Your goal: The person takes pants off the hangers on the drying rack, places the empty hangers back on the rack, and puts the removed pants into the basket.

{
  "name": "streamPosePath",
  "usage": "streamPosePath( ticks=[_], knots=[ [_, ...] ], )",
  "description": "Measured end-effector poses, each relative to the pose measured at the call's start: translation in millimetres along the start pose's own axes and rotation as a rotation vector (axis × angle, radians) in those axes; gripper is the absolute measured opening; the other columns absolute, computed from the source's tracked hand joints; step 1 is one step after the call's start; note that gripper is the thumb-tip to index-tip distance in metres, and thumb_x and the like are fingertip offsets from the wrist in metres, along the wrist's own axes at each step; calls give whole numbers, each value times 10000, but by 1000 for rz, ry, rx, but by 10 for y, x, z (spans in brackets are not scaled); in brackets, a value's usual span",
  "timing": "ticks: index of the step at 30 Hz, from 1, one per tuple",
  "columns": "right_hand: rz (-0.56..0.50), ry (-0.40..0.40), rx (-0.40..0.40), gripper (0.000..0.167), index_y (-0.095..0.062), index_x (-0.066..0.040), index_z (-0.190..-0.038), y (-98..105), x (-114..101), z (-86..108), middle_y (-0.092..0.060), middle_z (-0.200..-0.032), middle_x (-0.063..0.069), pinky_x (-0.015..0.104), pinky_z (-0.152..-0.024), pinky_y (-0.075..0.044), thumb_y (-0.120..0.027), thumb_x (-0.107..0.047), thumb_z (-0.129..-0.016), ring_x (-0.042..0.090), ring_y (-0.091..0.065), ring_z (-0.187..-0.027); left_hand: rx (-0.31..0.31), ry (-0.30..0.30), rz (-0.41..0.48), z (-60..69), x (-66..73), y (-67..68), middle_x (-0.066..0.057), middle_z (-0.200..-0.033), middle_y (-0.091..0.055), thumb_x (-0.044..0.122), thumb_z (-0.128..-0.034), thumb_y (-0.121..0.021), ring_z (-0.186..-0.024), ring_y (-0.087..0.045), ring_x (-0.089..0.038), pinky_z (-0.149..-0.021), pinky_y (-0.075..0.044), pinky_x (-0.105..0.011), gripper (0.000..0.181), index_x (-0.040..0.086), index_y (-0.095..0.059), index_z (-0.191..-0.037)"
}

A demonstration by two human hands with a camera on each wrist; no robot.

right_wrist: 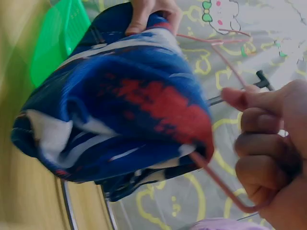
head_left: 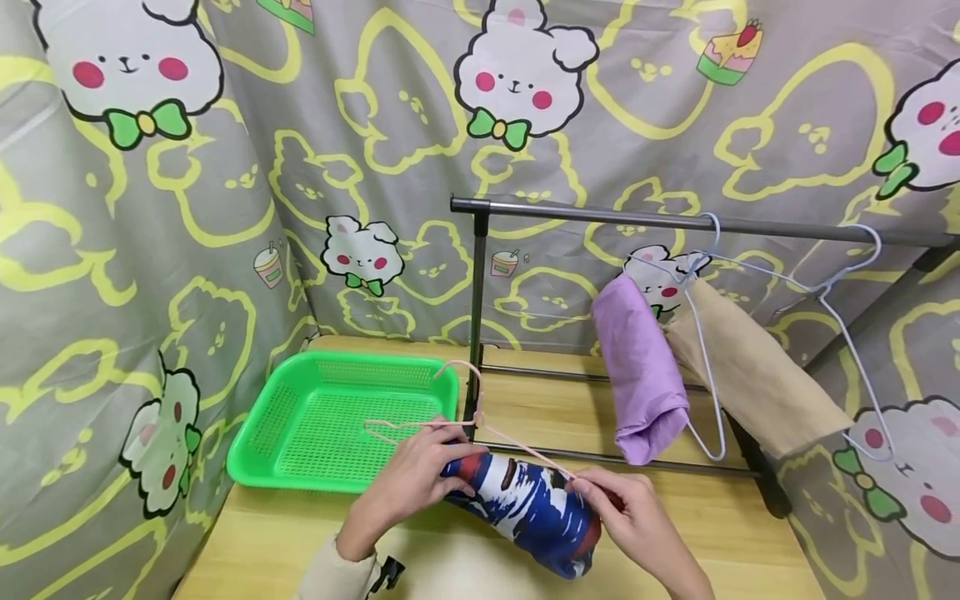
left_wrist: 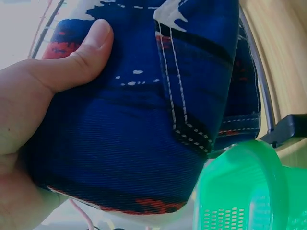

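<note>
We observe a folded denim garment printed in blue, white and red [head_left: 525, 504] at the lower centre of the head frame, above a pale wooden tabletop [head_left: 247, 542]. The left hand [head_left: 420, 471] grips its left end; in the left wrist view we see the thumb lying across the blue cloth. The right hand [head_left: 633, 517] has its fingers curled and pinches the right corner of a thin pink hanger [head_left: 481, 420]. In the right wrist view we note the hanger's lower bar running from that hand into the open fold of the garment.

Left of centre we record a green perforated plastic basket [head_left: 322, 437], just beside the upright of a dark metal clothes rack [head_left: 477, 292]. At right, two pale blue hangers hang from the rack's rail: one carries a lilac folded cloth [head_left: 645, 371], the other a beige folded cloth [head_left: 757, 367]. Behind, a grey curtain with cartoon rabbits [head_left: 420, 83] fills the upper frame.
</note>
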State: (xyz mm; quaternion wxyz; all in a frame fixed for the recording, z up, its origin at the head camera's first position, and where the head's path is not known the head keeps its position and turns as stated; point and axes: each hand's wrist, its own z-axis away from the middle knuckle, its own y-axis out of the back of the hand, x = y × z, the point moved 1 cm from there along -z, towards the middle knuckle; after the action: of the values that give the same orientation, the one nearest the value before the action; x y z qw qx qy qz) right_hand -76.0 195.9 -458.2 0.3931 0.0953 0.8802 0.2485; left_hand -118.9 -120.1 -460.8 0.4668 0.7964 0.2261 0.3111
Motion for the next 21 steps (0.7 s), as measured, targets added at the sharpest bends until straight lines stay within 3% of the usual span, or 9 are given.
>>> streamPosePath(
  ticks=[5,13,21],
  knots=[
    [22,-7,80,321,-760,-91,-957,-58,44,23,-747,-833,16,137,-658,-527,-700,196,-826,123,-687,-702,51,0,-3,30,36,1,68,-1103,-684,309,-737,-915,-1090,-582,-179,-805,-568,-347,496,239,-767,-1206],
    [69,-85,97,326,-771,-165,-957,-44,72,34,-760,-888,-73,149,-699,-543,-712,140,-858,59,-703,-760,165,-45,-26,55,82,58,67,-1089,-689,214,-672,-953,-1049,-585,-168,-728,-580,-360,545,248,-767,-1183],
    [84,-35,125,333,-766,-182,-963,-90,76,-2,-749,-870,-48,137,-715,-526,-727,128,-848,99,-702,-748,190,-94,-91,41,129,133,69,-1073,-687,196,-646,-968,-1032,-592,-181,-725,-585,-370,552,225,-771,-1160]
  ],
)
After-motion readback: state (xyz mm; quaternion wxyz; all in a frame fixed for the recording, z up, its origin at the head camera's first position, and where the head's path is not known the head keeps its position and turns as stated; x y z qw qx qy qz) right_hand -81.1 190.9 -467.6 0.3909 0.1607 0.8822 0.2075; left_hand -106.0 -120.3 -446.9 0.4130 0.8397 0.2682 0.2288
